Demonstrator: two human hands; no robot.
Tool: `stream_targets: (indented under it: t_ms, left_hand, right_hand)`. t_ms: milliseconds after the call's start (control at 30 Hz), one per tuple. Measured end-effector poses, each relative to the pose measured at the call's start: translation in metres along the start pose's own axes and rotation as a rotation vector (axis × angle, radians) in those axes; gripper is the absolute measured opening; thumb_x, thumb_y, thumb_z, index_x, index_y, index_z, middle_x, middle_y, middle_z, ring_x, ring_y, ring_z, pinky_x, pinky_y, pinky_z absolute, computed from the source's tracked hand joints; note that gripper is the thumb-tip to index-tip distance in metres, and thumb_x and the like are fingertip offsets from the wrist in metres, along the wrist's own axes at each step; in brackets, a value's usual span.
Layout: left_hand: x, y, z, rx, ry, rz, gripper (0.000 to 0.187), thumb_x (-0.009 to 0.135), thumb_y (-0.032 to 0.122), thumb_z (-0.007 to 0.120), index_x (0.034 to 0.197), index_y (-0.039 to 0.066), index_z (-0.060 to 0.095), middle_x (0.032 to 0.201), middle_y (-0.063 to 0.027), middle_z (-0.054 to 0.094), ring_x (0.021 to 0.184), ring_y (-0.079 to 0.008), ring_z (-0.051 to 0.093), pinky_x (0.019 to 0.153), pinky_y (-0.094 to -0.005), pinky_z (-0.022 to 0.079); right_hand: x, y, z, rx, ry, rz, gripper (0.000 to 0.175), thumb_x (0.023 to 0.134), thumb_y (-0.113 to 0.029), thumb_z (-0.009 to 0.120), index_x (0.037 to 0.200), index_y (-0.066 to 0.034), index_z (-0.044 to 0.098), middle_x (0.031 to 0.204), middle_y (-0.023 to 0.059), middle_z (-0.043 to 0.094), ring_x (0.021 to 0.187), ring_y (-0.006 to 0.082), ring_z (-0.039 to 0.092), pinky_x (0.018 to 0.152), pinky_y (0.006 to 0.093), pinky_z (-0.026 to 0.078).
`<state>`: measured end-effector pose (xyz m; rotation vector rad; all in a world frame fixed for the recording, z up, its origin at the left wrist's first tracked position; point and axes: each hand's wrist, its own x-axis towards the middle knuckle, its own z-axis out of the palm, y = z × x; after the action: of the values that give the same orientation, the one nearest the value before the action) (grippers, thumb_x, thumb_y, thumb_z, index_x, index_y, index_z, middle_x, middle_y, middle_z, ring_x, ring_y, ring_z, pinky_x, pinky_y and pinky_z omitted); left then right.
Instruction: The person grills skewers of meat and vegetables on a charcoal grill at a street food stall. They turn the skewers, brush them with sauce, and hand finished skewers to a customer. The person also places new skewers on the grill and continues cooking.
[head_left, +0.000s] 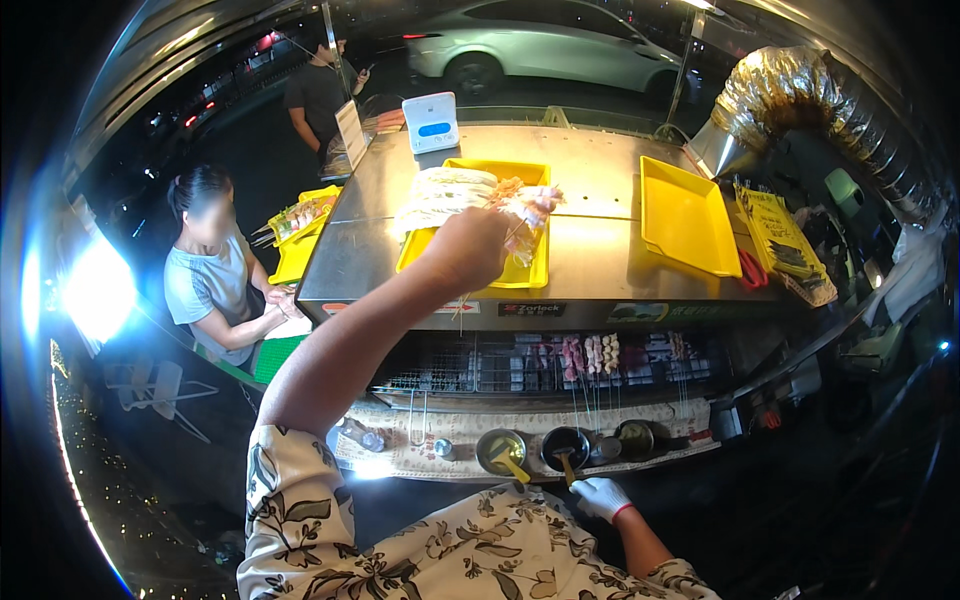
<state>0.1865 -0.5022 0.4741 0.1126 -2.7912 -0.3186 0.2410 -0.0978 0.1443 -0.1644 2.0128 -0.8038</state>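
Note:
My left hand (480, 244) is closed around a bunch of skewers with food (534, 204) on them, above a yellow tray (538, 262) on the steel counter. White food packs (446, 196) lie at that tray's left side. My right hand (600, 497), in a white glove, is by the handle of a brush (568, 469) that stands in a dark bowl (553, 439); its fingers look closed on the handle's end. Meat skewers (592, 354) lie over the grill (480, 364) beyond the bowls. Beside the dark bowl stands a metal bowl of yellowish liquid (501, 451) with another brush.
A second yellow tray (688, 217) and red-handled scissors (752, 270) are at the counter's right. A white payment device (431, 124) stands at the back. One person sits at the left edge (217, 277); another stands behind (319, 97). A foil duct (795, 90) arches at right.

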Motion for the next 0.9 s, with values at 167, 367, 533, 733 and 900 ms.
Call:
stream_targets:
  t_ms: [167,367,533,733,900]
  left_hand:
    - [-0.005,0.009,0.017,0.195,-0.183,-0.128,0.015,0.084,0.005,0.062,0.094,0.0,0.072,0.094,-0.0217,0.072,0.091,-0.036,0.072,0.082,-0.0436,0.058]
    - [0.002,0.006,0.024,0.248,-0.269,-0.195,0.02,0.084,0.004,0.063,0.101,0.002,0.072,0.1,-0.0205,0.073,0.095,-0.0336,0.073,0.083,-0.0411,0.059]
    - [-0.001,-0.007,0.028,0.168,-0.086,-0.125,0.018,0.082,0.006,0.059,0.091,-0.002,0.073,0.086,-0.0247,0.072,0.086,-0.039,0.071,0.082,-0.0458,0.057]
    - [-0.004,0.006,-0.003,-0.047,0.191,-0.058,0.016,0.085,0.01,0.063,0.08,-0.004,0.07,0.078,-0.0258,0.069,0.075,-0.0409,0.069,0.076,-0.0459,0.054]
    - [-0.012,0.007,-0.037,-0.151,0.347,-0.029,0.014,0.088,0.01,0.069,0.085,-0.003,0.072,0.076,-0.0171,0.073,0.063,-0.0239,0.069,0.065,-0.035,0.054]
  right_hand:
    - [0.005,0.005,0.001,-0.027,-0.019,0.006,0.047,0.092,-0.047,0.061,0.097,-0.002,0.072,0.075,0.0098,0.071,0.06,0.0192,0.063,0.061,0.0347,0.05]
    - [0.007,0.006,-0.002,-0.009,-0.025,-0.017,0.046,0.092,-0.045,0.062,0.096,-0.0005,0.071,0.076,0.011,0.07,0.06,0.0194,0.063,0.06,0.0347,0.049]
    - [0.007,0.003,-0.004,0.007,-0.022,-0.035,0.044,0.091,-0.042,0.062,0.095,0.0002,0.071,0.076,0.0126,0.07,0.058,0.0196,0.062,0.057,0.0344,0.049]
    - [0.004,0.001,-0.006,-0.014,-0.029,-0.027,0.048,0.093,-0.047,0.061,0.097,-0.0006,0.072,0.075,0.0105,0.07,0.062,0.0206,0.064,0.062,0.0354,0.05]
    - [0.011,-0.004,-0.005,-0.119,-0.015,-0.092,0.053,0.092,-0.054,0.057,0.099,-0.0042,0.074,0.075,0.015,0.07,0.07,0.0284,0.068,0.072,0.0392,0.051]
